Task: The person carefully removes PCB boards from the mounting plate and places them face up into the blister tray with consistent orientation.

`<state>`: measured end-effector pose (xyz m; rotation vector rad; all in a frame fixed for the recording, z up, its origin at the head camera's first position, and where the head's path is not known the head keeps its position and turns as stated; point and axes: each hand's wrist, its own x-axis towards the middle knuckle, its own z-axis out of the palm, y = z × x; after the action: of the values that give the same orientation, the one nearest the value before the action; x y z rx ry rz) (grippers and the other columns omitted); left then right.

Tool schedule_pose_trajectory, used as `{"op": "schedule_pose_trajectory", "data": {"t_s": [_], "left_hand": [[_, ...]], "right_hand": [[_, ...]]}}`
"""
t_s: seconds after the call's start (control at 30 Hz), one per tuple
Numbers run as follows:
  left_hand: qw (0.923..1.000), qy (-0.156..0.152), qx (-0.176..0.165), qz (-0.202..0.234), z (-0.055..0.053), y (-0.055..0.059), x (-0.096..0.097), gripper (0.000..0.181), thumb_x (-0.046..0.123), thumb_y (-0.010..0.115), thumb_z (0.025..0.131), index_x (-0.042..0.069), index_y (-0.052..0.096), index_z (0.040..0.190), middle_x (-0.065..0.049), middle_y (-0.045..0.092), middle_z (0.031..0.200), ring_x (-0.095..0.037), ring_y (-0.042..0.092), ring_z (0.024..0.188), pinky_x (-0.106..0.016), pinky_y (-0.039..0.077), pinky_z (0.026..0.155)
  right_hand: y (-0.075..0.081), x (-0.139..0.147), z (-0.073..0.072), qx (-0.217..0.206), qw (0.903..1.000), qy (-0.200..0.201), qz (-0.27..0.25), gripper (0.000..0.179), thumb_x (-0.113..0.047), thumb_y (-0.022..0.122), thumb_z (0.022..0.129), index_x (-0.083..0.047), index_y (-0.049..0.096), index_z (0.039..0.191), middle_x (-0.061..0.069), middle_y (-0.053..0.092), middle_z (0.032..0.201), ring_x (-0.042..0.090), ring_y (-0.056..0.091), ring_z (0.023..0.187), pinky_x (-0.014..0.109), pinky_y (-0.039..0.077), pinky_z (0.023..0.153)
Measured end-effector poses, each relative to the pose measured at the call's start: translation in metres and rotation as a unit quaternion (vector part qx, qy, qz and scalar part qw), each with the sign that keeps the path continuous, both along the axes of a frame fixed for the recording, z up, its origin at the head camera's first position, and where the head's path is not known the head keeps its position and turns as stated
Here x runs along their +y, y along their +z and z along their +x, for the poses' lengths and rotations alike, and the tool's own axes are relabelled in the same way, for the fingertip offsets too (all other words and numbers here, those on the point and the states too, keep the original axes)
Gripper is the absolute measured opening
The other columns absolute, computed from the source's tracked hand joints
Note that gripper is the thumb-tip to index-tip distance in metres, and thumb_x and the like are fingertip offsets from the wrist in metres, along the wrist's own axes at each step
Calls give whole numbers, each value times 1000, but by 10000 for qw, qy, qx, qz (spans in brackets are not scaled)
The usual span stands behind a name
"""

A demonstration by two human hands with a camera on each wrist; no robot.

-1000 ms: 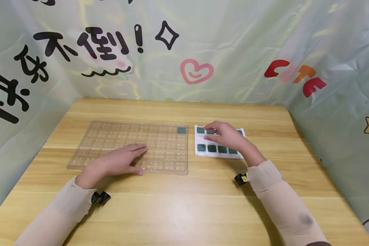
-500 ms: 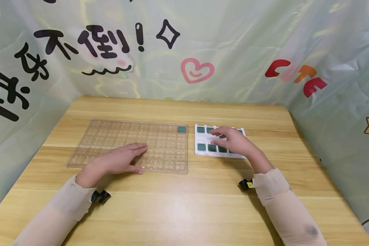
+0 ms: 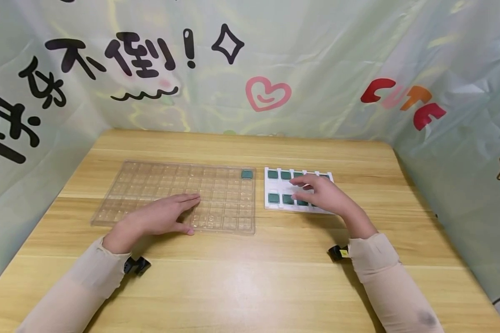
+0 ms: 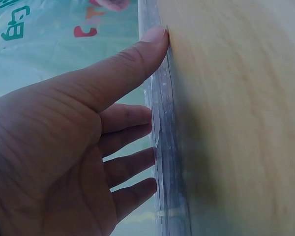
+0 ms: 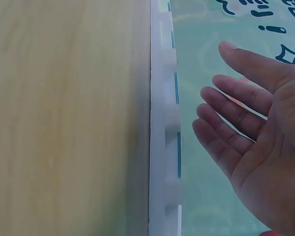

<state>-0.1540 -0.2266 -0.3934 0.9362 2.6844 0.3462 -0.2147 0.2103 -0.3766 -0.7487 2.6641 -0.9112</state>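
A clear plastic compartment tray (image 3: 225, 199) lies at the left of the table, with one green square chip (image 3: 246, 174) in its far right compartment. My left hand (image 3: 150, 219) rests on it, fingers straight on top and the thumb (image 4: 155, 37) at the near edge. To its right lies a white tray (image 3: 280, 187) with two rows of green square chips (image 3: 273, 198), some covered by my hand. Over that tray my right hand (image 3: 327, 194) hovers, fingers loosely bent and apart from the thumb. In the right wrist view nothing sits between those fingers.
Both trays lie on a wooden table (image 3: 233, 277), a narrow gap between them. A printed cloth (image 3: 316, 69) hangs behind the table and along its sides. Small black cameras (image 3: 338, 253) sit at the wrists.
My right hand has moved right and slightly nearer over the white tray, uncovering chips in its far row. The left hand has stayed in place on the clear tray.
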Motion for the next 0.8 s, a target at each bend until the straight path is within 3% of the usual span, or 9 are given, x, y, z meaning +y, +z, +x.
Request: {"op": "schedule_pose_trajectory", "data": {"t_s": [0.3, 0.8], "left_hand": [[10000, 2, -14, 31, 1, 3, 1, 90, 51, 69, 87, -2, 33, 150, -16, 30, 156, -36, 29, 142, -51, 29, 113], [10000, 12, 2, 32, 1, 2, 1, 90, 50, 69, 87, -2, 33, 150, -17, 30, 156, -36, 30, 141, -51, 29, 113]], "right_hand": [[1, 13, 3, -238, 9996, -174, 54, 51, -25, 74, 89, -5, 59, 134, 10, 60, 131, 30, 57, 115, 50, 47, 97], [5, 31, 4, -244, 9967, -276, 718, 47, -21, 77, 85, -3, 64, 126, 11, 64, 123, 30, 58, 110, 50, 48, 95]]}}
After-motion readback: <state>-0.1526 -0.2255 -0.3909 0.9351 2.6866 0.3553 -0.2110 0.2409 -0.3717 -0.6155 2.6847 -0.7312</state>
